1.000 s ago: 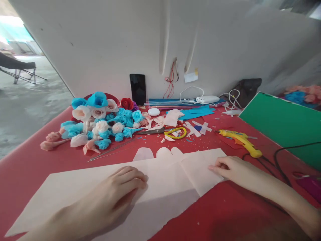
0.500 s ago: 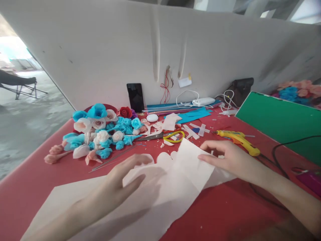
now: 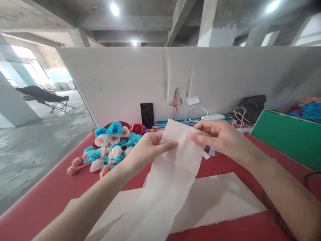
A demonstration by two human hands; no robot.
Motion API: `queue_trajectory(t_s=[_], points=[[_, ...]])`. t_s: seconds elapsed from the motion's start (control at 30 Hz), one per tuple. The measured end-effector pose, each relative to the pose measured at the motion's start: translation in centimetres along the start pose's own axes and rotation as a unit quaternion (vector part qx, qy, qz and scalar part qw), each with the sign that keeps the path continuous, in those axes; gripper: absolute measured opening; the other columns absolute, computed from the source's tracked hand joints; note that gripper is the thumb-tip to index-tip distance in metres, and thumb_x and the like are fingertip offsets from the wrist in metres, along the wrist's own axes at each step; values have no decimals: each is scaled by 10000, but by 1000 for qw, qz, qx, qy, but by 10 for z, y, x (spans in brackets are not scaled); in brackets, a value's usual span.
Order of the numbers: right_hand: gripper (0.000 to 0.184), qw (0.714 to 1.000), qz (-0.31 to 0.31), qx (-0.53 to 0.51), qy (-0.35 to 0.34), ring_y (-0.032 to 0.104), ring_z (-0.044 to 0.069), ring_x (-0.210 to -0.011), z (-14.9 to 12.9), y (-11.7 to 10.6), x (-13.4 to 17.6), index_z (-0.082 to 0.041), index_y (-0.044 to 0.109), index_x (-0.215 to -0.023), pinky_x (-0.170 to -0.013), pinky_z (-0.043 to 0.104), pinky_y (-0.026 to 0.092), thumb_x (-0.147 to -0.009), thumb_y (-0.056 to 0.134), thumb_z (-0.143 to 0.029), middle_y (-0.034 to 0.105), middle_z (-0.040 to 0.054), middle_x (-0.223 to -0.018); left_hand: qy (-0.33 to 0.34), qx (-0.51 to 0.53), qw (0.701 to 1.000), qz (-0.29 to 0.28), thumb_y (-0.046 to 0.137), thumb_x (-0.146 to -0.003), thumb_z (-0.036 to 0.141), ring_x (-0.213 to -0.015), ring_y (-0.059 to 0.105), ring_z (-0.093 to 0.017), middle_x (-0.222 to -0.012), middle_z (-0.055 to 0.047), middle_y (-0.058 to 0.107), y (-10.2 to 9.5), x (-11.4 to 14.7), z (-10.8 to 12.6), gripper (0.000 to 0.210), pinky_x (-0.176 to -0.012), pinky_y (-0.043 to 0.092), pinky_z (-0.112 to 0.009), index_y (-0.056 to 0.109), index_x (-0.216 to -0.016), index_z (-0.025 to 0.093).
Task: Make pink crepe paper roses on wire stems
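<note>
Head view: a pale, faintly pink paper strip is lifted above the red table, its upper end raised and the rest sloping down toward the wearer and out of the bottom of the frame. It looks thin and soft, with a fairly straight top edge, uneven, slightly wavy long sides and gentle ripples along its face.

Both hands grasp it near the top. The left hand pinches the left edge, thumb across the front and fingers mostly hidden behind; the right hand pinches the upper right edge between thumb and fingers. Below, a flat pale sheet lies on the table, partly covered by the strip.

As for containers, a dark bag stands by the white panel, its contents hidden. A rounded red rim, perhaps of a dish, shows behind a heap of blue, white and pink paper flowers; whether any of them sit inside it, I cannot tell. 1 red flower lies just to its right.
</note>
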State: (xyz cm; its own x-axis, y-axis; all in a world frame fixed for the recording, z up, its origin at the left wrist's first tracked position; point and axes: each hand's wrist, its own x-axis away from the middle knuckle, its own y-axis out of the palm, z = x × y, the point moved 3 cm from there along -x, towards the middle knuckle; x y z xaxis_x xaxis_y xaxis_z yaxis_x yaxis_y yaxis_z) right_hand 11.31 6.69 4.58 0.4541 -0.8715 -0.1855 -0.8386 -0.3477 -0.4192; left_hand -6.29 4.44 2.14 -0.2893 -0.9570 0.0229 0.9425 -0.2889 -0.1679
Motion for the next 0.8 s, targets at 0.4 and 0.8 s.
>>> queue_trajectory(t_s=[0.4, 0.8], points=[[142, 989, 113, -92, -28, 569, 90, -577, 20, -25, -13, -164, 608, -778, -530, 184, 438, -764, 622, -305, 637, 4, -691, -144, -64, 985, -69, 659, -716, 301, -830, 655, -201, -858, -11, 713, 24, 28, -29, 178, -710, 511, -268, 674, -827, 164], [168, 992, 3, -123, -31, 453, 50, -492, 23, -5, -12, -163, 587, -800, -438, 156, 324, -728, 653, -300, 541, -42, -603, 168, -101, 976, 92, 504, -850, 346, -687, 514, -86, -758, 47, 544, 7, 10, 20, 113, -592, 414, -178, 514, -834, 235]])
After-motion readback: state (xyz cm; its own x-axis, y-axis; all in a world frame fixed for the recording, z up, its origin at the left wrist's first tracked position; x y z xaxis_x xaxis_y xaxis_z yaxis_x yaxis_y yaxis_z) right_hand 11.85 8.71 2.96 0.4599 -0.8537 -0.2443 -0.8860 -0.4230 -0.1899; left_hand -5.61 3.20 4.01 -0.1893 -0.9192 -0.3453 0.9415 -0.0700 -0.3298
